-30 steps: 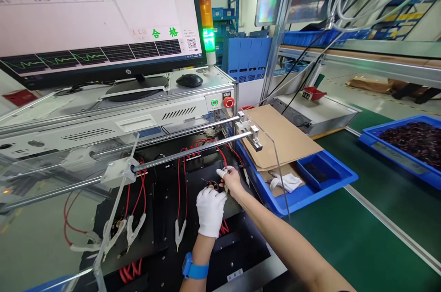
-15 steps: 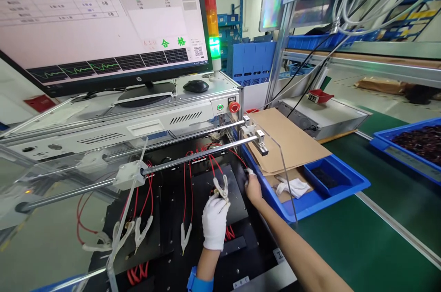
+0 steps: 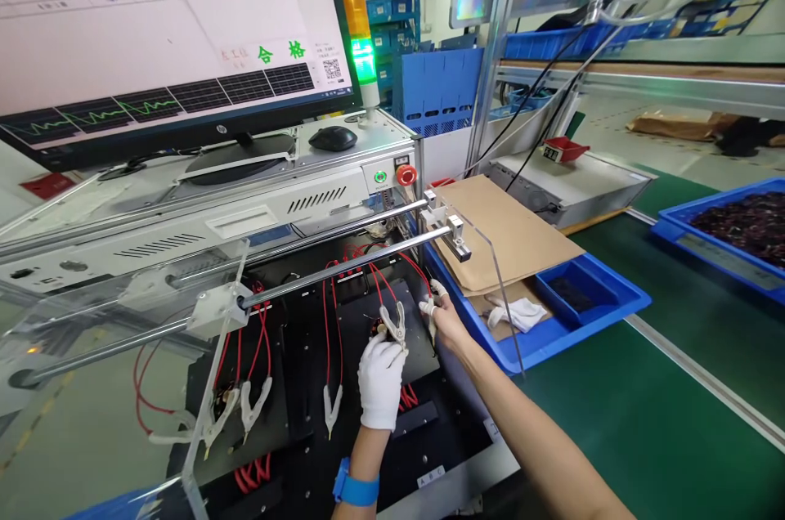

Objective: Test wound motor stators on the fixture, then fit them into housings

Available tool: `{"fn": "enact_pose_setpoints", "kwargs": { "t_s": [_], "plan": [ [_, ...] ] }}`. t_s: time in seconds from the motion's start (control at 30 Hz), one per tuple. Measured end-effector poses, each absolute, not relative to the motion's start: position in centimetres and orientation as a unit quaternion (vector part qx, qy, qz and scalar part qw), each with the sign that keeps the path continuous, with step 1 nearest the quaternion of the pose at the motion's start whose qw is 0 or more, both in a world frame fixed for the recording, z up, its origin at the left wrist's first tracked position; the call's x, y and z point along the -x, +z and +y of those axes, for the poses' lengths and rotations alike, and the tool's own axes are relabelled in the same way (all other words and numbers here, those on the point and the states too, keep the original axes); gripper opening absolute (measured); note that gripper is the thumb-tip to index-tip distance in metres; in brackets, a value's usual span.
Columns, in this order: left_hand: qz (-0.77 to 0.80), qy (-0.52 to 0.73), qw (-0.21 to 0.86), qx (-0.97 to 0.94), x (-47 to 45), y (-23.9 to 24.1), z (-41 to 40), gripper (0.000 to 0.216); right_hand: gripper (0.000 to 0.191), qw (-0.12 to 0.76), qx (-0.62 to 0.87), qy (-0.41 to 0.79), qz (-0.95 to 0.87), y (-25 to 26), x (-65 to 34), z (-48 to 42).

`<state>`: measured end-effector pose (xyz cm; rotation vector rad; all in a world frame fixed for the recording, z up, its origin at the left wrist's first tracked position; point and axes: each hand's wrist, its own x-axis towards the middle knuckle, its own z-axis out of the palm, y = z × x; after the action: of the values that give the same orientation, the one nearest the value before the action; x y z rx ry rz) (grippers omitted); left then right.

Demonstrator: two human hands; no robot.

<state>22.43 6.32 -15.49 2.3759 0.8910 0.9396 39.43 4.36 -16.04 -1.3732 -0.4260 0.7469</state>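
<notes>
My left hand [image 3: 380,383], in a white glove with a blue wristband, is closed at a small copper-coloured part [image 3: 379,329] over the right black plate [image 3: 415,332]. Beside its fingertips is a white-sleeved alligator clip [image 3: 396,325] on red wires; its jaws are partly hidden by the glove. My right hand [image 3: 450,322], bare with white finger cots, pinches another white-sleeved clip [image 3: 432,319] on red leads, right of that plate. Farther left, a clip [image 3: 332,409] hangs loose, and two more clips [image 3: 255,410] lie near the left plate.
Metal rods [image 3: 349,268] and clear acrylic panels [image 3: 212,389] frame the black fixture. Behind stand a monitor [image 3: 153,38], a lit signal tower [image 3: 363,58] and a red stop button [image 3: 405,175]. On the right, a blue tray [image 3: 589,309] holds cardboard [image 3: 509,230] and a white glove [image 3: 518,313].
My right hand has turned and drawn slightly back, bringing the pinched clip into clear sight. My left hand stays at the copper-coloured part. The whole view has shifted slightly.
</notes>
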Motion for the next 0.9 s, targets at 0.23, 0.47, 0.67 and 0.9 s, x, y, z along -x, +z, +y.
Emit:
{"fn": "enact_pose_setpoints", "kwargs": {
  "t_s": [0.23,0.47,0.67,0.9],
  "plan": [
    [0.315,0.358,0.201,-0.856,-22.5,-15.3,6.4,0.015,0.057,0.775,0.513,0.362,-0.068,-15.5,-38.5,5.6],
    [0.330,0.346,0.210,-0.853,-22.3,-14.9,5.8,0.017,0.063,0.783,0.507,0.353,-0.072,-15.3,-38.5,6.0],
    [0.556,0.386,0.158,-0.720,-16.2,-18.9,5.8,0.055,0.070,0.738,0.574,0.325,-0.145,-16.2,-38.8,4.9],
    [0.636,0.285,0.234,-0.678,-13.1,-21.9,7.4,0.015,0.037,0.425,0.627,0.043,-0.651,-12.6,-34.5,3.3]
  ]
}}
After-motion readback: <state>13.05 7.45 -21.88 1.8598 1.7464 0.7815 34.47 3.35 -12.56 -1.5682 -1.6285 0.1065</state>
